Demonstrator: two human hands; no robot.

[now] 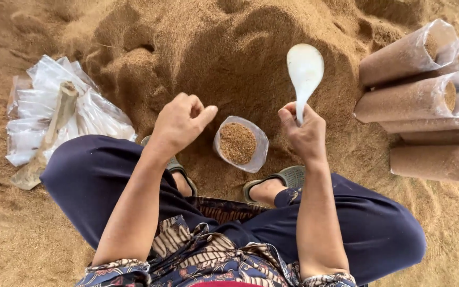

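Observation:
A clear plastic bag [240, 143] partly filled with brown sawdust stands upright between my feet, in front of a big sawdust heap [229, 58]. My right hand [304, 133] grips the handle of a white plastic scoop [305, 69], whose bowl is raised over the heap, just right of the bag. My left hand [180, 121] hovers at the bag's left, fingers curled in with the thumb pointing toward the bag; I see nothing in it. I squat in dark blue trousers and sandals.
Several filled clear bags of sawdust [415, 98] lie stacked on their sides at the right. A pile of empty clear plastic bags [54, 114] with a strip of material across it lies at the left. Loose sawdust covers the ground all around.

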